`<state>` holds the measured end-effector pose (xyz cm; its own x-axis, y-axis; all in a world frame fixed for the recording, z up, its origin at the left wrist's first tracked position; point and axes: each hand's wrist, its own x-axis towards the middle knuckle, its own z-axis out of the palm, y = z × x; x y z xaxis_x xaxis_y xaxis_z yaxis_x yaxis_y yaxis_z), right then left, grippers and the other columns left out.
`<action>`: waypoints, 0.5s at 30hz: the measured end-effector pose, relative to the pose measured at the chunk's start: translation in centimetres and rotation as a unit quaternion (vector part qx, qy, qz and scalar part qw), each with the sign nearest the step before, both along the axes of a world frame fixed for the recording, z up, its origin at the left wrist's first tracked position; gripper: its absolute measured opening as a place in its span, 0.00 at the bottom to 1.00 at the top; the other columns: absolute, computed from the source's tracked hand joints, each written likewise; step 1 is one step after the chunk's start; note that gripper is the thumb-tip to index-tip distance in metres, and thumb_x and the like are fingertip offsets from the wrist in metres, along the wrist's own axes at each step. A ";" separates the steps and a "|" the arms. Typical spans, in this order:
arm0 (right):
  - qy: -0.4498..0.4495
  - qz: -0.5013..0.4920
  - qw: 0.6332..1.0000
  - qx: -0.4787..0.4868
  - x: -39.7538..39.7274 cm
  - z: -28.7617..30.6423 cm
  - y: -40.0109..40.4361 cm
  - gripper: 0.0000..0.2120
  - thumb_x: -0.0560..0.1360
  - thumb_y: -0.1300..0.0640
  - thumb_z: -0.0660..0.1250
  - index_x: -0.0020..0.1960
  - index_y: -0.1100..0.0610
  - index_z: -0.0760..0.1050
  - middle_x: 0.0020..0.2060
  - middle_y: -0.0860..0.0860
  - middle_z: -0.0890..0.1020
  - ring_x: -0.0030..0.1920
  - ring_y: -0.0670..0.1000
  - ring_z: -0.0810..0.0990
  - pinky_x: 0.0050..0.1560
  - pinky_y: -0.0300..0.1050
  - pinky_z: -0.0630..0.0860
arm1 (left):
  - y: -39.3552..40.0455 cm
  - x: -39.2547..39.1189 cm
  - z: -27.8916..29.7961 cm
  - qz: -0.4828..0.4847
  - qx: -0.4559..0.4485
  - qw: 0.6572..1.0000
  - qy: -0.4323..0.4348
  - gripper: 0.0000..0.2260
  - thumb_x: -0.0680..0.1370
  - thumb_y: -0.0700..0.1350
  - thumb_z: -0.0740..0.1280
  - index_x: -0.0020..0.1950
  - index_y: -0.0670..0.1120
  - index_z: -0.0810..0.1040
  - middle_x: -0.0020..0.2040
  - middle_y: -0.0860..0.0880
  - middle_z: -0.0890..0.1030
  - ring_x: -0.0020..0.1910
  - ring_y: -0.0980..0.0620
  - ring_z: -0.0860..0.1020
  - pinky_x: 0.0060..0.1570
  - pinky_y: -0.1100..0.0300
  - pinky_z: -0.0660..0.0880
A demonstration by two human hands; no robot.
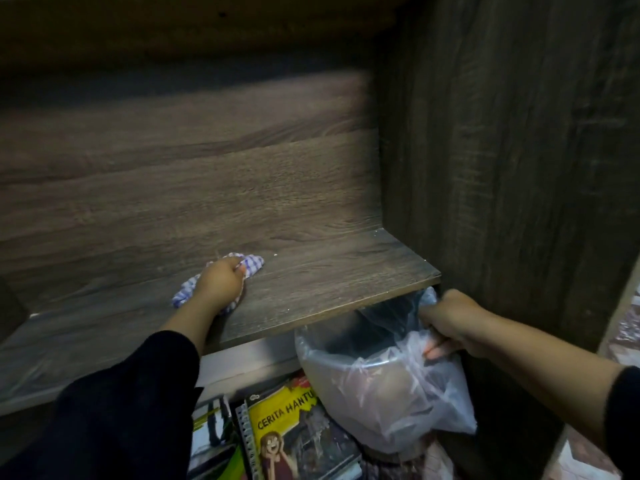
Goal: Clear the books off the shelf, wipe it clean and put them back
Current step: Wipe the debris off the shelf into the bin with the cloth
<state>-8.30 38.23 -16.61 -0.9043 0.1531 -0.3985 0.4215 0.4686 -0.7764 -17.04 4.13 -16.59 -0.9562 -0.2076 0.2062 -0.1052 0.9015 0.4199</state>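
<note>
The dark wood-grain shelf holds no books. My left hand presses a crumpled blue-and-white checked cloth onto the shelf board near its middle. My right hand grips the rim of a bin lined with a clear plastic bag, held just below the shelf's front right edge. Below, a yellow book titled "CERITA HANTU" lies on a pile with a spiral-bound book and others.
The cabinet's dark side panel rises right beside the shelf's right end. A back panel closes the shelf behind. A small white speck lies on the board right of the cloth. Patterned floor covering shows at far right.
</note>
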 end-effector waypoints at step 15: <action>0.010 -0.001 1.000 -0.007 -0.2 -0.4 0.3 0.08 0.77 0.62 0.61 0.50 0.67 0.72 0.28 0.64 0.82 0.30 0.62 0.83 0.46 0.64 0.81 | 17.8 2.9 -0.3 -0.093 -0.012 0.996 0.003 0.23 0.78 0.38 0.61 0.73 0.52 0.67 0.71 0.47 0.71 0.66 0.44 0.73 0.64 0.56 0.70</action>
<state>-8.50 38.54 -17.06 -0.9113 0.1507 -0.3832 0.4079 0.4571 -0.7904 -14.18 21.97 -16.84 -0.9763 -0.0211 0.2154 0.0680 0.9150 0.3977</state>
